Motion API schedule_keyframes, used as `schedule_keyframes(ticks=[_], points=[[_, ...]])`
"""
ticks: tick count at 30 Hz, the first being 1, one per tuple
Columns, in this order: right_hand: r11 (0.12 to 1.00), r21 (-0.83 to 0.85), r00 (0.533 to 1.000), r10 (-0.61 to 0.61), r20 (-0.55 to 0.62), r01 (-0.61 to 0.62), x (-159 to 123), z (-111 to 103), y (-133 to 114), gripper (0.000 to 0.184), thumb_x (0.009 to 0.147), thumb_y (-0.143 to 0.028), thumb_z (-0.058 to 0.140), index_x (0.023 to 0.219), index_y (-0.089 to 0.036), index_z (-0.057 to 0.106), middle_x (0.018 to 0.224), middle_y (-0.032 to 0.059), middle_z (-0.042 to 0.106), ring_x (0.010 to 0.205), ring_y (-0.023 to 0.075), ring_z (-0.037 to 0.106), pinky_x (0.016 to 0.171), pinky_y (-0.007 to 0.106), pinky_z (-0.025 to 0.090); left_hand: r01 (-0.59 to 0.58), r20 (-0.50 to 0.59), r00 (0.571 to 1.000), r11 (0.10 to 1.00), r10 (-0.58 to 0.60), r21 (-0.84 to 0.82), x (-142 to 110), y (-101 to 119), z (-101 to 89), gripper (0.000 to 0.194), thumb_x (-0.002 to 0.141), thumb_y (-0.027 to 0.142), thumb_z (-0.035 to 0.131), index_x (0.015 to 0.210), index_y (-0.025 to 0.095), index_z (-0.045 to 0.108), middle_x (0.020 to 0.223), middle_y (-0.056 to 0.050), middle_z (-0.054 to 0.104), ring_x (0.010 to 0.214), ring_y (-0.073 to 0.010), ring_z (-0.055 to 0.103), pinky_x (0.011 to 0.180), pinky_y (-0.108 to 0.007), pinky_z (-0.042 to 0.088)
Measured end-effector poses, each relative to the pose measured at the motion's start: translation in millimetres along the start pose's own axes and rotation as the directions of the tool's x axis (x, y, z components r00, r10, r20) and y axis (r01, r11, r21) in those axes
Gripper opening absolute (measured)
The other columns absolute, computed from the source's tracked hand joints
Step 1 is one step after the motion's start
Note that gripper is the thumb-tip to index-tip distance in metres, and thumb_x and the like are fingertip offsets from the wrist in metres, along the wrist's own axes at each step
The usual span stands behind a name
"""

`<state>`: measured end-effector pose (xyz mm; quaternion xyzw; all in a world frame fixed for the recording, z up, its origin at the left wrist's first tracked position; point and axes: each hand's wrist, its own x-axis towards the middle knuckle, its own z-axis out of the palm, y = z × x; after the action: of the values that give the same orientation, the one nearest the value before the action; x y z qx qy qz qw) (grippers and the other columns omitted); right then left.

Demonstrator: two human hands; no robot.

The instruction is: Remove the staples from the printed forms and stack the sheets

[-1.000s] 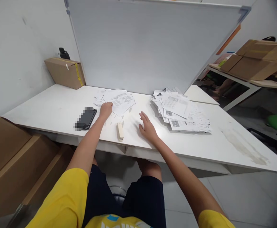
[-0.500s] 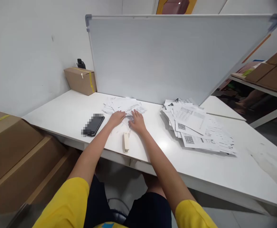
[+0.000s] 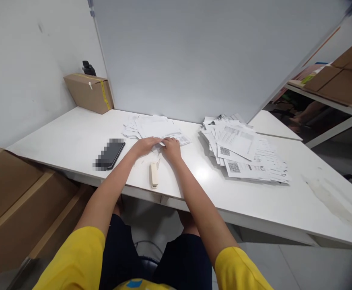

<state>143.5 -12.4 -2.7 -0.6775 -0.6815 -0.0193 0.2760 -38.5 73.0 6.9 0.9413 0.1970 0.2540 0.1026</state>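
Observation:
Loose printed papers [image 3: 156, 125] lie in a spread pile in front of me. At their near edge my left hand [image 3: 146, 146] is closed, its fingers pressed together on a paper sheet. My right hand [image 3: 171, 149] is curled over the same edge, fingertips almost meeting those of the left; the thumbs and the part of the sheet under the palms are hidden. Just below the hands, a cream stapler [image 3: 154, 175] lies lengthwise, pointing away from me. To the left rests a dark phone [image 3: 115, 154], partly pixelated.
A larger heap of printed sheets [image 3: 239, 147], some with QR codes, covers part of the white table [image 3: 200, 193] on the right. A whiteboard [image 3: 194, 60] stands along the back. One cardboard box [image 3: 88, 94] sits at the back left; more boxes [image 3: 9, 193] stand beside the table.
My hands have drawn closer together at the near edge of the papers, and the fingers have curled in. The view has tilted down. Stapler, phone and heap stay put.

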Motion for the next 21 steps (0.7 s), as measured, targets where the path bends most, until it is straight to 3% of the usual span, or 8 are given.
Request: schedule_keyframes(ticks=[3,8,11,14,17,19,21], points=[[0.997,0.069,0.997,0.047,-0.064,-0.043,2,5,7,0.042,0.088,-0.009,0.049,0.119,-0.024,0.075,0.122,0.0115,0.072,0.114,0.0318,0.057,0.099,0.048,0.045,0.09,-0.071,0.993,0.995,-0.093,-0.048,2,4,-0.8,0.058,0.092,0.003,0.048,0.142,0.028,0.061,0.143,-0.002,0.066,0.131,-0.0217,0.064,0.119,-0.041,0.045],[0.969,0.225,0.959,0.158,-0.235,-0.104,1,7,17,0.05,0.086,-0.01,0.045,0.125,-0.022,0.072,0.125,0.012,0.071,0.113,0.0324,0.057,0.1,0.051,0.047,0.277,-0.13,0.954,0.959,-0.269,0.051,1,4,-4.9,0.067,0.093,0.004,0.04,0.157,0.026,0.045,0.154,-0.001,0.056,0.142,-0.0243,0.054,0.124,-0.042,0.039],[0.968,0.24,0.944,0.146,-0.296,-0.074,-1,3,15,0.059,0.082,-0.006,0.043,0.132,-0.022,0.069,0.132,0.0111,0.068,0.118,0.0318,0.057,0.104,0.051,0.047,0.39,-0.142,0.912,0.921,-0.384,0.014,1,1,-7.1,0.063,0.093,0.015,0.049,0.156,0.022,0.046,0.157,-0.005,0.053,0.148,-0.0302,0.046,0.126,-0.047,0.035],[0.979,0.189,0.971,-0.024,-0.24,0.071,-3,-1,9,0.064,0.081,-0.003,0.042,0.138,-0.022,0.065,0.144,0.0096,0.062,0.129,0.0297,0.055,0.109,0.049,0.045,0.383,-0.142,0.888,0.875,-0.437,-0.296,3,1,-5.9,0.052,0.097,0.037,0.051,0.144,0.019,0.06,0.151,-0.01,0.059,0.146,-0.034,0.047,0.125,-0.05,0.035],[0.966,0.132,0.971,-0.208,-0.117,0.223,-3,0,-1,0.066,0.083,-0.003,0.043,0.144,-0.022,0.059,0.154,0.0084,0.054,0.138,0.0276,0.051,0.113,0.047,0.043,0.209,-0.132,0.89,0.647,-0.437,-0.733,7,5,0.9,0.057,0.099,0.056,0.041,0.139,0.02,0.061,0.139,-0.011,0.068,0.131,-0.0309,0.063,0.114,-0.049,0.048],[0.953,0.121,0.96,-0.275,-0.048,0.279,-3,2,-7,0.063,0.088,-0.01,0.049,0.149,-0.022,0.053,0.16,0.0094,0.048,0.142,0.0285,0.048,0.115,0.048,0.042,0.166,-0.111,0.864,0.486,-0.492,-0.858,11,9,6.5,0.058,0.089,0.056,0.058,0.135,0.021,0.06,0.132,-0.012,0.071,0.119,-0.0303,0.07,0.104,-0.047,0.055],[0.942,0.134,0.951,-0.309,-0.001,0.307,-3,2,-10,0.061,0.093,-0.027,0.057,0.153,-0.023,0.049,0.164,0.0105,0.041,0.146,0.0303,0.045,0.119,0.05,0.039,0.182,-0.107,0.817,0.43,-0.567,-0.884,14,10,9.8,0.057,0.075,0.047,0.074,0.124,0.02,0.063,0.123,-0.012,0.075,0.11,-0.0303,0.073,0.099,-0.046,0.057]])
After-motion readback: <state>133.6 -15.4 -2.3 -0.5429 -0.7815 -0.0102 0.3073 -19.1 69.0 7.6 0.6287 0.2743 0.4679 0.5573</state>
